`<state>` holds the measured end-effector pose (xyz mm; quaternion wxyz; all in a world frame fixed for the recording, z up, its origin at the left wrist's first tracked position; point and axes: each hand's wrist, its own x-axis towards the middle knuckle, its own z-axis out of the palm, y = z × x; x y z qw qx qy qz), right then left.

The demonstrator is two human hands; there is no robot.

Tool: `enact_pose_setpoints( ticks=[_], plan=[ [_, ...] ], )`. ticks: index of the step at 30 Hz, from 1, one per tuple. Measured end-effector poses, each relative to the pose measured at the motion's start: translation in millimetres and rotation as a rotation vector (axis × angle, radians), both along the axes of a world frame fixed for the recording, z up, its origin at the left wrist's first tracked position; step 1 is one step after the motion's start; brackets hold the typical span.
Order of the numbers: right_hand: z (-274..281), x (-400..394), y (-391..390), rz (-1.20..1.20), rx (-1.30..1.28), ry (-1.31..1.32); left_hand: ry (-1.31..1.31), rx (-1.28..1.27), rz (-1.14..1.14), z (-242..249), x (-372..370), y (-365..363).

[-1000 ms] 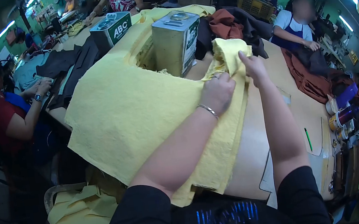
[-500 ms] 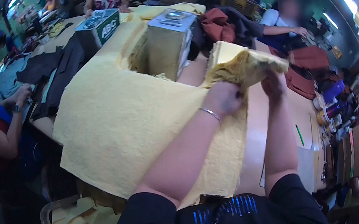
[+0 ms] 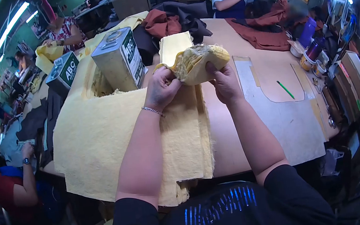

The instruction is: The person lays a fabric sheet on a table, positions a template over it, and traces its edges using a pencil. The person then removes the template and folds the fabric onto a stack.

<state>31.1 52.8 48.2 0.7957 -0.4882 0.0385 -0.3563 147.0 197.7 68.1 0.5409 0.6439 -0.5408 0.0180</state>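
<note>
A thick stack of pale yellow padding sheets (image 3: 109,131), fuzzy at the cut edges, covers the table in front of me. At its far right part, several layers are bent over into a padding bundle (image 3: 199,66) with ragged edges showing. My left hand (image 3: 164,87), a bracelet at its wrist, is closed on the left side of this bundle. My right hand (image 3: 225,83) grips the right end, thumb on top and fingers underneath. Behind the bundle a flat strip of the padding (image 3: 175,45) extends away from me.
Two metal cans (image 3: 118,61) marked ABC stand on the stack. A grey-white pattern sheet (image 3: 278,131) and a green pen (image 3: 285,90) lie at right. Rust-red fabric (image 3: 260,33) lies beyond. Co-workers sit at left, back left and far right.
My view has turned to the right. The padding bundle, earlier lifted and blurred, is now bent toward me with its layered edges facing up, both hands on it.
</note>
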Motion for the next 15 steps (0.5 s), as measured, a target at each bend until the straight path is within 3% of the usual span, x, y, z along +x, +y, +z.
enact_pose_setpoints(
  ticks=[1, 3, 5, 8, 9, 12, 13, 15],
  plan=[
    [-1.2, -3.5, 0.1, -0.02, 0.029, -0.045, 0.015, 0.122, 0.027, 6.2, -1.9, 6.9],
    [4.0, -7.5, -4.2, -0.061, 0.163, -0.115, -0.067, 0.108, -0.046, 20.2, -1.7, 23.4],
    [13.0, -16.8, -17.0, 0.022, 0.056, -0.284, -0.095, 0.12, -0.015, 27.9, 4.3, 50.3],
    [30.4, -23.3, -4.8, -0.034, -0.039, -0.339, -0.315, 0.559, 0.369, 3.8, 13.0, 95.3],
    [39.7, -25.1, 6.2, -0.05, -0.024, -0.346, -0.285, 0.909, 0.526, 17.0, -12.5, 99.0],
    [47.5, -42.7, 28.4, -0.074, -0.112, -0.352, -0.343, 0.823, 0.628, -11.6, -12.8, 99.7],
    [48.4, -64.9, 42.4, -0.017, -0.2, -0.298, -0.33, 0.807, 0.622, -12.5, -10.4, 100.8],
    [37.0, -80.6, 66.4, 0.16, -0.5, -0.457, -0.247, 0.629, 0.633, -14.7, -6.8, 106.7]
  ],
)
